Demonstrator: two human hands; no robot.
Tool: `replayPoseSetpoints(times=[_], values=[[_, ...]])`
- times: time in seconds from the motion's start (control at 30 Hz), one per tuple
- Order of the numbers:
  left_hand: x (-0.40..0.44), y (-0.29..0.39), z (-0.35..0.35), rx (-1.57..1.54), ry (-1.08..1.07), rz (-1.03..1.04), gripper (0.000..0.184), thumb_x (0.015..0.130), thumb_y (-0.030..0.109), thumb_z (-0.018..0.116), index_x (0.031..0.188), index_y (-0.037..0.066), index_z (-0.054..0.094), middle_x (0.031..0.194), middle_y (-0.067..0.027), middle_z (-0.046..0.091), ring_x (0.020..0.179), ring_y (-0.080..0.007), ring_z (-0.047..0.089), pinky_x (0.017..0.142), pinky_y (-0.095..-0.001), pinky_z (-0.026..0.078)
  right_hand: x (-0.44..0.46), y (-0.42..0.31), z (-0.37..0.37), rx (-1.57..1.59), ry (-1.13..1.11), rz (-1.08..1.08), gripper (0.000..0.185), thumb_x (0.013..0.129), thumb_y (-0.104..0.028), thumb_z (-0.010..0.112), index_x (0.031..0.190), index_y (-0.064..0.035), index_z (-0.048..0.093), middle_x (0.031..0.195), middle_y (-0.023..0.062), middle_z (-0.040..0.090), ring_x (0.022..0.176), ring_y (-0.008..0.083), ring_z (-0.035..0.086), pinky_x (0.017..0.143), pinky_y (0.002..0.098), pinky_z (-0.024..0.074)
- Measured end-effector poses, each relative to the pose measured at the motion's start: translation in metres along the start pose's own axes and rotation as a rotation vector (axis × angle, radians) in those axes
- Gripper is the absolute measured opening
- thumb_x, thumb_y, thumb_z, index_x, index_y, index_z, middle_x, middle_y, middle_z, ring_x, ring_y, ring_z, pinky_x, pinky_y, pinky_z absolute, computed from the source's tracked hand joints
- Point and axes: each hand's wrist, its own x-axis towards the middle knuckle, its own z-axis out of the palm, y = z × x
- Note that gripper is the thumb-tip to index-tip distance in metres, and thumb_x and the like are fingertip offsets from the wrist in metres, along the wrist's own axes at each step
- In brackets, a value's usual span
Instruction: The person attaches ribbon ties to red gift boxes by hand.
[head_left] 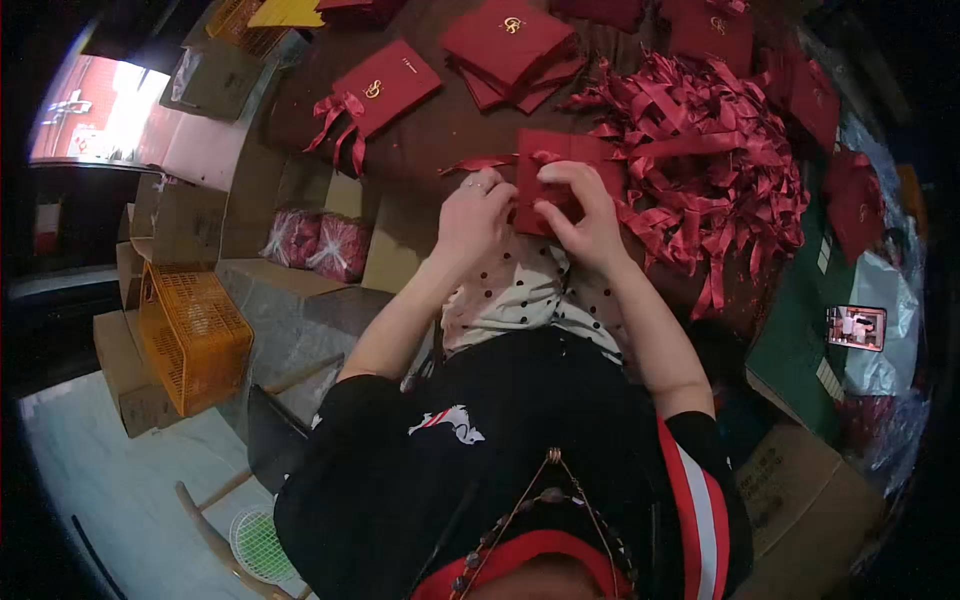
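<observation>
A flat red pouch [527, 222] lies in front of me at the table's near edge, under both hands. My left hand [475, 215] is at its left edge, fingers bent and pressed together around a red ribbon [478, 163] whose tail sticks out to the left. My right hand [588, 215] rests on the pouch, index finger and thumb curled onto its face with a gap between them. A bit of ribbon shows by the right index finger. The fingertips are partly hidden. Just right of the pouch is a large heap of loose red ribbons [700, 150].
A red pouch with ribbon attached [400, 85] lies at the back left, beside a stack of red pouches [508, 45]. An open cardboard box [290, 215] holds bundled ribbons. An orange crate [195, 335] stands left; a phone [856, 327] lies at the right.
</observation>
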Motion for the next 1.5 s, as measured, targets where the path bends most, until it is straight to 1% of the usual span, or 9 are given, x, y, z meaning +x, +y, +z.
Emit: replayPoseSetpoints(times=[0.27,0.37,0.57,0.8,0.93,1.03,1.1,1.23,1.5], values=[[-0.029,-0.08,-0.052,0.288,0.131,-0.106,0.015,0.092,0.006,0.065,0.106,0.011,0.066,0.099,-0.0092,0.06,0.089,-0.034,0.063,0.07,-0.0439,0.052,0.0,0.006,-0.001,0.052,0.023,0.07,0.03,0.081,-0.009,0.075,0.109,-0.0056,0.064,0.113,0.0113,0.065,0.106,0.031,0.061,0.092,0.0388,0.0484],[-0.029,-0.059,-0.049,0.284,0.13,-0.152,0.058,0.089,0.008,0.069,0.143,0.011,0.047,0.134,-0.0185,0.048,0.122,-0.0414,0.048,0.096,-0.0501,0.046,0.0,0.002,0.002,0.009,0.031,-0.009,0.027,0.08,-0.007,0.075,0.105,-0.0051,0.064,0.108,0.0108,0.067,0.103,0.0313,0.062,0.09,0.0386,0.0492],[-0.019,-0.002,-0.01,0.129,-0.166,0.275,0.069,0.078,0.016,0.076,0.142,0.02,0.051,0.159,-0.0077,0.035,0.143,-0.0377,0.033,0.111,-0.0509,0.038,-0.01,-0.024,-0.024,-0.266,0.348,-0.333,0.03,0.077,0.003,0.073,0.103,-0.0118,0.067,0.1,0.0048,0.068,0.085,0.0278,0.064,0.076,0.0391,0.05],[-0.02,-0.009,0.014,0.052,-0.1,0.305,0.058,0.078,0.012,0.073,0.134,0.02,0.06,0.151,-0.0041,0.049,0.137,-0.0374,0.043,0.107,-0.0524,0.041,-0.023,-0.013,-0.069,-0.817,0.081,0.144,0.025,0.085,-0.013,0.074,0.109,-0.0086,0.069,0.094,0.0077,0.061,0.092,0.0289,0.056,0.077,0.0406,0.0507],[-0.014,-0.006,0.001,0.119,-0.068,0.326,0.051,0.08,0.009,0.071,0.13,0.019,0.064,0.143,-0.0031,0.057,0.129,-0.0338,0.051,0.103,-0.0504,0.044,-0.027,-0.008,-0.064,-0.716,0.019,0.138,0.017,0.084,-0.012,0.075,0.1,-0.0103,0.071,0.095,0.0055,0.061,0.088,0.0276,0.057,0.076,0.0394,0.0506],[-0.001,-0.003,-0.017,0.086,0.274,0.347,0.031,0.085,0.0,0.065,0.112,0.013,0.073,0.122,-0.0028,0.068,0.116,-0.031,0.059,0.097,-0.0456,0.047,-0.019,-0.011,-0.061,-0.488,0.262,0.031,0.011,0.088,-0.006,0.069,0.099,-0.009,0.069,0.101,0.0045,0.07,0.085,0.0206,0.065,0.073,0.0333,0.0525],[0.012,-0.006,-0.034,-0.074,0.359,0.25,0.038,0.074,0.0,0.071,0.11,0.013,0.072,0.121,-0.0047,0.067,0.11,-0.0305,0.061,0.095,-0.0435,0.048,-0.018,-0.02,-0.065,-0.11,0.27,0.353,0.013,0.092,-0.007,0.068,0.105,-0.0076,0.068,0.1,0.0038,0.072,0.084,0.0126,0.067,0.072,0.027,0.0521],[0.043,0.005,-0.052,-0.751,0.455,-0.108,0.023,0.1,0.005,0.061,0.124,0.002,0.062,0.113,-0.0039,0.068,0.102,-0.0126,0.063,0.089,-0.0299,0.051,-0.006,-0.02,-0.065,0.181,0.387,0.385,0.021,0.096,-0.007,0.065,0.117,-0.0037,0.068,0.102,0.0058,0.073,0.091,0.0106,0.068,0.077,0.0252,0.0531],[0.077,-0.02,-0.001,-0.328,-0.02,-0.367,0.03,0.095,0.022,0.068,0.12,0.005,0.065,0.108,-0.0141,0.071,0.101,-0.0283,0.067,0.092,-0.0389,0.051,0.009,-0.038,-0.048,-0.059,0.271,0.263,0.014,0.093,-0.007,0.07,0.105,-0.0009,0.069,0.097,0.0116,0.071,0.089,0.0178,0.069,0.077,0.0308,0.0527]])
